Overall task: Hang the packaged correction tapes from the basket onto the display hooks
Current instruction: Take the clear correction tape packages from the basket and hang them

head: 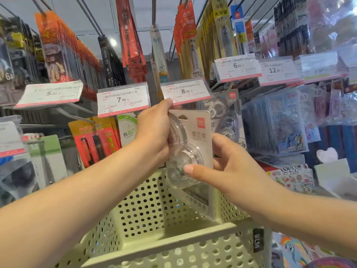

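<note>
Both hands, left hand [154,132] and right hand [224,171], pinched one correction tape pack [195,151] under the 8.00 price tag [185,91]; next its hole likely needed the hook.

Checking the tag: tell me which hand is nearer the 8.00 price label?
Left. The left hand grips the package's top edge, fingertips touching the 8.00 label; the right hand holds lower down, well below it.

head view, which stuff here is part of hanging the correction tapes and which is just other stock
Job:
correction tape pack
left hand
right hand
green basket
8.00 price tag

Just other stock:
red pen packs
sticker packs
7.90 price tag
</note>
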Demonstrator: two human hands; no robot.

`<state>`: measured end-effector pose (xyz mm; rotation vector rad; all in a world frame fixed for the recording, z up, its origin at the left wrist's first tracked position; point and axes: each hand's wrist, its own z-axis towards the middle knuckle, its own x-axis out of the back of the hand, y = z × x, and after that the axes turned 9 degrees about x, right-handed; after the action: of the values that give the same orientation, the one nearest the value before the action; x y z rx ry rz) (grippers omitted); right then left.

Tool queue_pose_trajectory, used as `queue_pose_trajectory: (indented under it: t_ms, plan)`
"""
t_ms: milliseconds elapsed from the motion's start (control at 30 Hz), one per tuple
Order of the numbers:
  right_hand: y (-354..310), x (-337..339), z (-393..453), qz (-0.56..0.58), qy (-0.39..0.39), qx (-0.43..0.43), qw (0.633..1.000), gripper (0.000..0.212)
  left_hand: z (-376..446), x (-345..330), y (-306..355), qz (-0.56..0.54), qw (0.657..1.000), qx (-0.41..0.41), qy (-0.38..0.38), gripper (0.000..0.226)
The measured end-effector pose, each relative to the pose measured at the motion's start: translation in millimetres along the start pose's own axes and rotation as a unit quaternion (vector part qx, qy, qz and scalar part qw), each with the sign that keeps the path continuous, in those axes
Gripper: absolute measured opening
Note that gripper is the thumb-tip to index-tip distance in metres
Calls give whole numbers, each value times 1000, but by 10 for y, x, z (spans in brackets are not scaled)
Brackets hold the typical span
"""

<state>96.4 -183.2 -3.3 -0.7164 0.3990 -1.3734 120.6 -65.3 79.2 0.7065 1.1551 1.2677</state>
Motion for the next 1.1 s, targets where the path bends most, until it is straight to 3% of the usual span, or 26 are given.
queue_pose_trajectory:
  t_ms: [333,600,1100]
  plan:
    - [60,268,170,18,75,-92,993,35,-2,30,121,71,997,-32,7,25]
    - [107,291,482,7,54,-124,991,30,-83,25,154,151,984,-80,50,22]
    - [224,197,965,92,64,-110,988,39,-20,52,186,171,978,-99,62,30]
